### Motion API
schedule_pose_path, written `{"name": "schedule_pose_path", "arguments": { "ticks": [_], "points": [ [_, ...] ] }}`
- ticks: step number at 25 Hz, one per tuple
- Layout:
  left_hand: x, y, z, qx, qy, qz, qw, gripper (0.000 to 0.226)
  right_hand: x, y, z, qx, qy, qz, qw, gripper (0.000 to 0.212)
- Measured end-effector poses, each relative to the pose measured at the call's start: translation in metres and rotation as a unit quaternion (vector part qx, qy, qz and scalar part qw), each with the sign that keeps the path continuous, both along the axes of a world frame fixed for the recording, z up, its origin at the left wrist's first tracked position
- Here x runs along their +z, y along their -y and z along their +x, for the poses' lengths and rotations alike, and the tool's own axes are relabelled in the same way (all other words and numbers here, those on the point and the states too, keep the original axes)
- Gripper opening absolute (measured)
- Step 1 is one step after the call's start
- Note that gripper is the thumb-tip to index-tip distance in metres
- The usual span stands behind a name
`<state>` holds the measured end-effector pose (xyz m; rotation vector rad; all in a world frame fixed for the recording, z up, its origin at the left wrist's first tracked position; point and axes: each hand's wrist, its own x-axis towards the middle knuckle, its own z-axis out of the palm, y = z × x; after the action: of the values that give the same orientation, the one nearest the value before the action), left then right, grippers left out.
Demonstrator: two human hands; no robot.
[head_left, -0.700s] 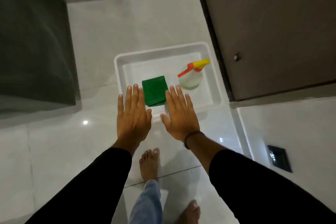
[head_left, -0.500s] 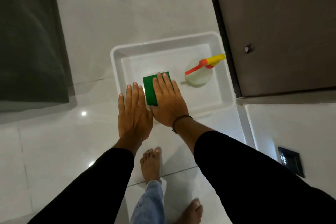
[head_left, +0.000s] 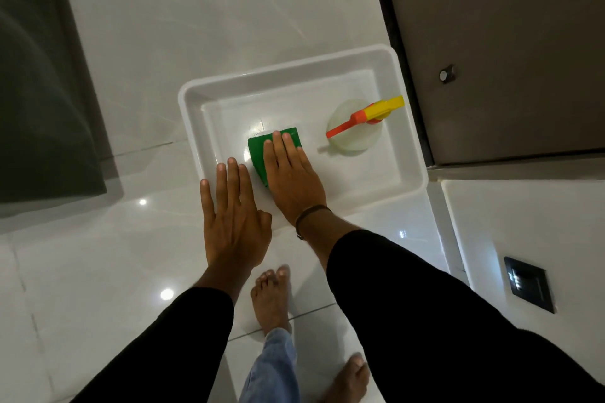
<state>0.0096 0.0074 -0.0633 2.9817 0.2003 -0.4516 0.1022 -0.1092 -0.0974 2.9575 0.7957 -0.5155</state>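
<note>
Green cloth lies under the right hand, fingers flat, thumb hidden; ungripped, it may slip on lifting. Left hand hovers, fingers straight.

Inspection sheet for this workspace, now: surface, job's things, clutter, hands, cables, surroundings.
Surface: glossy white tiled floor; a white tray sits on it.
Job's things: green cloth in the tray; spray bottle upright in the tray to its right, apart from it.
Clutter: nothing seen.
Hands: right hand rests on the green cloth, fingers straight, thumb hidden; left hand flat and holding nothing, over the tray's near-left corner, contact unclear.
Cables: nothing seen.
Surroundings: brown door at right; dark grey furniture at left; the person's bare feet below.
</note>
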Motion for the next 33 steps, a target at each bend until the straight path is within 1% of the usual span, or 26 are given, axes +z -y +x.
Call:
{"name": "schedule_pose_path", "arguments": {
  "ticks": [2,3,5,7,8,9,10,11,13,15,16,17,18,19,20,21,22,23,24,26,27,28,29,30,31,33],
  "points": [
    [0.007,0.000,0.002,-0.003,-0.003,-0.006,1.000,0.078,0.015,0.004,0.005,-0.005,-0.019,0.035,0.999,0.062],
    [0.012,0.002,0.002,-0.006,-0.001,-0.007,1.000,0.080,0.025,0.008,0.006,-0.030,-0.017,0.070,0.997,0.061],
    [0.024,0.012,0.001,-0.009,-0.001,-0.014,1.000,0.082,0.052,0.024,-0.004,-0.093,-0.001,0.180,0.979,0.056],
    [0.038,0.030,-0.008,-0.023,0.008,-0.025,0.999,0.080,0.084,0.052,-0.032,-0.154,-0.003,0.286,0.946,0.060],
    [0.044,0.042,-0.015,-0.036,0.015,-0.027,0.999,0.079,0.099,0.070,-0.051,-0.204,-0.021,0.335,0.920,0.064],
    [0.048,0.056,-0.023,-0.051,0.022,-0.028,0.998,0.080,0.112,0.091,-0.072,-0.266,-0.048,0.385,0.883,0.068],
    [0.050,0.068,-0.032,-0.064,0.027,-0.029,0.997,0.080,0.122,0.111,-0.094,-0.336,-0.075,0.438,0.830,0.070],
    [0.050,0.080,-0.042,-0.074,0.029,-0.032,0.996,0.081,0.129,0.131,-0.116,-0.412,-0.091,0.491,0.763,0.068],
    [0.045,0.113,-0.065,-0.093,0.030,-0.039,0.994,0.083,0.131,0.181,-0.159,-0.569,-0.087,0.558,0.598,0.060],
    [0.029,0.148,-0.089,-0.112,0.020,-0.045,0.992,0.084,0.112,0.235,-0.191,-0.697,-0.099,0.574,0.418,0.051],
    [0.017,0.166,-0.099,-0.124,0.015,-0.050,0.991,0.084,0.096,0.260,-0.203,-0.736,-0.111,0.573,0.344,0.042],
    [0.003,0.184,-0.110,-0.137,0.013,-0.058,0.989,0.084,0.080,0.282,-0.213,-0.757,-0.125,0.571,0.292,0.033],
    [-0.011,0.201,-0.121,-0.147,0.011,-0.067,0.987,0.084,0.064,0.300,-0.220,-0.763,-0.139,0.570,0.272,0.030],
    [-0.026,0.215,-0.127,-0.157,0.009,-0.074,0.985,0.084,0.048,0.314,-0.224,-0.761,-0.146,0.567,0.279,0.037],
    [-0.041,0.228,-0.132,-0.167,0.007,-0.079,0.983,0.084,0.030,0.326,-0.226,-0.758,-0.152,0.559,0.299,0.041],
    [-0.059,0.242,-0.136,-0.177,0.002,-0.085,0.981,0.083,0.010,0.339,-0.226,-0.757,-0.158,0.541,0.330,0.040],
    [-0.078,0.254,-0.137,-0.183,-0.005,-0.090,0.979,0.082,-0.011,0.352,-0.224,-0.755,-0.172,0.515,0.369,0.035],
    [-0.097,0.266,-0.135,-0.184,-0.013,-0.092,0.978,0.082,-0.032,0.364,-0.220,-0.747,-0.187,0.484,0.417,0.033],
    [-0.116,0.277,-0.133,-0.179,-0.023,-0.090,0.979,0.082,-0.052,0.375,-0.216,-0.728,-0.196,0.445,0.483,0.034],
    [-0.154,0.294,-0.128,-0.165,-0.029,-0.089,0.982,0.081,-0.094,0.395,-0.204,-0.645,-0.171,0.348,0.659,0.047],
    [-0.171,0.302,-0.125,-0.162,-0.023,-0.089,0.983,0.081,-0.110,0.403,-0.198,-0.590,-0.132,0.304,0.736,0.056],
    [-0.186,0.308,-0.122,-0.160,-0.013,-0.086,0.983,0.082,-0.125,0.409,-0.191,-0.529,-0.088,0.265,0.801,0.066],
    [-0.203,0.313,-0.121,-0.157,-0.005,-0.079,0.984,0.082,-0.142,0.414,-0.187,-0.464,-0.047,0.231,0.854,0.076],
    [-0.220,0.319,-0.119,-0.151,0.002,-0.072,0.986,0.082,-0.159,0.420,-0.182,-0.400,-0.018,0.198,0.895,0.083],
    [-0.235,0.324,-0.119,-0.149,0.005,-0.064,0.987,0.081,-0.176,0.425,-0.179,-0.337,-0.007,0.160,0.928,0.087],
    [-0.263,0.334,-0.124,-0.145,-0.001,-0.055,0.988,0.081,-0.207,0.435,-0.185,-0.214,-0.036,0.082,0.973,0.090]
  ]
}}
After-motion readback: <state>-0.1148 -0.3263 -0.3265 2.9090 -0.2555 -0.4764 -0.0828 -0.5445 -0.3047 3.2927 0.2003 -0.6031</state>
